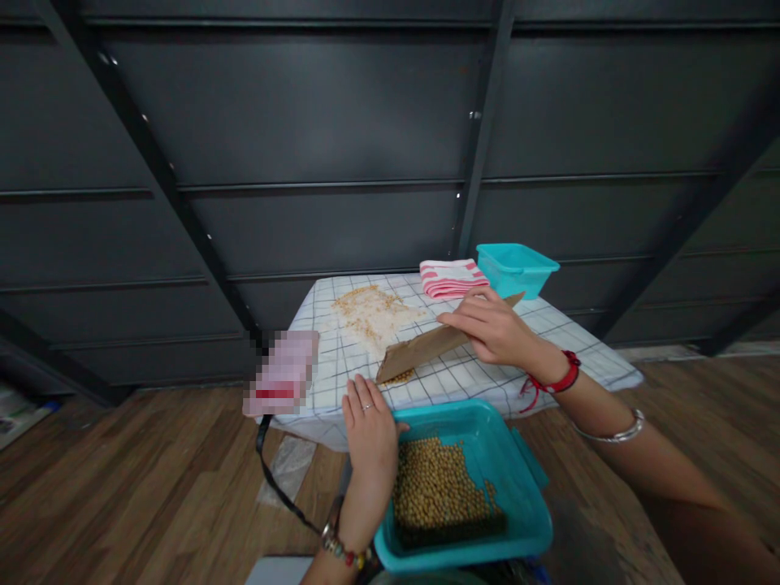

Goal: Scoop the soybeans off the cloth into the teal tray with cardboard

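Note:
My right hand (487, 325) is closed on a strip of brown cardboard (420, 353), holding it slanted over the checked cloth. A few yellowish beans (400, 377) lie along the cardboard's lower left edge. My left hand (370, 426) lies with its fingers stretched out at the table's front edge, its thumb by the rim of a turquoise tub (517, 487). That tub stands at the near side, below table height, and holds many round yellowish beans (439, 479). Beyond the cardboard, a pale, powdery-looking patch with scattered yellow bits (371, 313) spreads over the cloth.
A white checked cloth (329, 382) covers the table. At the back right are a folded pink-and-white striped towel (448, 278) and a second turquoise tub (517, 272). A blurred pink item (283, 370) sits at the left corner, with a black strap (274, 479) hanging below.

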### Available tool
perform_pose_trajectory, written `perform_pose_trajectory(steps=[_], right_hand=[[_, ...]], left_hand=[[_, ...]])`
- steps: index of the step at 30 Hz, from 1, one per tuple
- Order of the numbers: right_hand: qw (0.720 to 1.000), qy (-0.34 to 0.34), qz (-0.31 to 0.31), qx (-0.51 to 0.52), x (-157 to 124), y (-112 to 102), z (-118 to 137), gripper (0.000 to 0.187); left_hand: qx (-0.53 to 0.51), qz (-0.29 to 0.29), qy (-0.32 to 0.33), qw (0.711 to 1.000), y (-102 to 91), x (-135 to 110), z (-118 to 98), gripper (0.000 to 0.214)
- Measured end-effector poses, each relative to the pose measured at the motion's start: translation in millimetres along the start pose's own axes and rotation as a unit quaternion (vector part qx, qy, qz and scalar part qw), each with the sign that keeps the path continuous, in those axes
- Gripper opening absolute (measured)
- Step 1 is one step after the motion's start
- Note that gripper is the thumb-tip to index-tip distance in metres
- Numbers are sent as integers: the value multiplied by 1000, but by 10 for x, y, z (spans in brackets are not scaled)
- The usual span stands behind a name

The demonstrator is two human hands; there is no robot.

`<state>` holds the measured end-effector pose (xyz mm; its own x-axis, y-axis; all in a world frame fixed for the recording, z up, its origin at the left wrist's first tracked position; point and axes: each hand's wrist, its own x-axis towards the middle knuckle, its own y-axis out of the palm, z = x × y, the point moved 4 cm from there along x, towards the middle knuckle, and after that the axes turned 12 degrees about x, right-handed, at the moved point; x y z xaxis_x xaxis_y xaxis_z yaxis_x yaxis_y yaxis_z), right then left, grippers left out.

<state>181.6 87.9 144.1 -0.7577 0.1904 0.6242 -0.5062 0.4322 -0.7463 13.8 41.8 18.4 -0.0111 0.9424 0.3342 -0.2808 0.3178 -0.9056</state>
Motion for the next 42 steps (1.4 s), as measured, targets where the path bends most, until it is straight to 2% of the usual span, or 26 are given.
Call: perform_pose_trajectory(steps=[5,11,22,29,34,42], right_hand=[[999,16,-11,-26,48,-16,2,38],[999,10,21,-45,94,62,40,41],[999,-5,17,-28,27,-29,54,38],[999,15,22,-24,35,-5,13,37],[998,38,44,7,122,29,-82,34],[982,115,132,76,297,123,-325,36]], left_hand=[[-12,8,0,1000,1,6,-2,60],[-19,2,-1,1000,2,3,-2,64],[10,-44,-6,999,45,-13,-12,60],[0,-28,-4,1000,50,-9,-14,60],[-5,-17,-1,1000,14,-4,-10,61],[-18,-11,-1,1000,35,-4,-12,60]])
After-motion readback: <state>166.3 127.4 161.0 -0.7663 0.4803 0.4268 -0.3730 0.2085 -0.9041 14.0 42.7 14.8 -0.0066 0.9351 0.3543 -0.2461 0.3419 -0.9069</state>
